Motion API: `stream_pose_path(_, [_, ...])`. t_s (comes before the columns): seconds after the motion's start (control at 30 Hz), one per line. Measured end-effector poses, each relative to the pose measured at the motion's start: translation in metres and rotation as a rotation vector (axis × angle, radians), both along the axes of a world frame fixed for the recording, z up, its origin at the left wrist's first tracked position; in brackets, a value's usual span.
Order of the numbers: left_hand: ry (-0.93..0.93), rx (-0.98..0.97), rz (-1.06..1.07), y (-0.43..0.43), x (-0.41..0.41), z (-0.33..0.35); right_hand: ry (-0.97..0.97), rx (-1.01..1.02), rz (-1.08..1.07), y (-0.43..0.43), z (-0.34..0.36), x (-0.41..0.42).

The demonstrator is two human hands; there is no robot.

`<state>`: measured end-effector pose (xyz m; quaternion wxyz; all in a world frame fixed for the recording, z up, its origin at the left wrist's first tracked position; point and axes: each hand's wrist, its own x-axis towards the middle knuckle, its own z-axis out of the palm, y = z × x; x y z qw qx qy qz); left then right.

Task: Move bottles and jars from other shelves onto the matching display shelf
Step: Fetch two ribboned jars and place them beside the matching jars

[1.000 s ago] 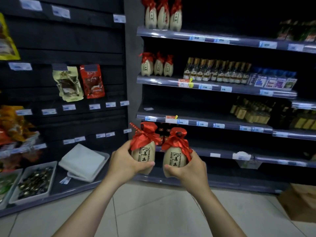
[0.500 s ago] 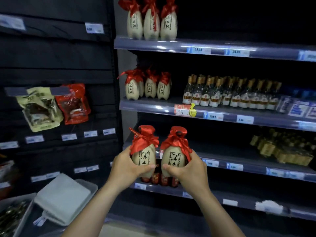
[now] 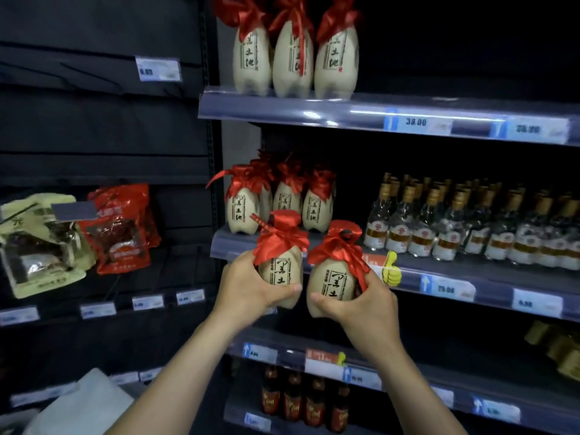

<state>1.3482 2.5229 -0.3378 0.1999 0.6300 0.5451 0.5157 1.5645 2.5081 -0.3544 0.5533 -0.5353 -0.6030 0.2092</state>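
My left hand point(image 3: 243, 285) grips a cream jar with a red cloth top point(image 3: 281, 262). A second jar of the same kind point(image 3: 334, 277) is held in my right hand point(image 3: 361, 304). Both jars are upright, side by side, in front of the middle shelf point(image 3: 455, 271). On that shelf's left end stand several matching small jars point(image 3: 282, 199). Three taller matching jars point(image 3: 295, 54) stand on the top shelf point(image 3: 345, 113).
Clear glass bottles with gold caps point(image 3: 470, 224) fill the middle shelf to the right. Dark bottles point(image 3: 304, 400) stand on a low shelf. Snack bags point(image 3: 75, 233) hang on the dark wall panel at left. A white folded cloth point(image 3: 81, 406) lies lower left.
Both hands have risen with the jars from below the lower shelf up to the middle shelf's edge, and I have moved closer to the shelves.
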Motion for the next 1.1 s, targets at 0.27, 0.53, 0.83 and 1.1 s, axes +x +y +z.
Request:
stream_pose_path(0.27, [-0.038, 0.171, 0.062, 0.095, -0.007, 0.053, -0.043, 0.088, -0.048, 0.097, 0.06, -0.019])
stream_pose_path(0.53, [-0.025, 0.194, 0.031, 0.147, -0.006, 0.046, -0.069, 0.1, -0.115, 0.145, 0.064, -0.026])
stream_pose_path(0.83, [-0.034, 0.144, -0.005, 0.164, -0.011, 0.021, -0.078, 0.074, -0.1, 0.158, 0.041, -0.029])
stream_pose_path(1.1, [0.039, 0.257, 0.006, 0.15, -0.001, 0.019, -0.141, 0.062, -0.08, 0.159, 0.04, -0.029])
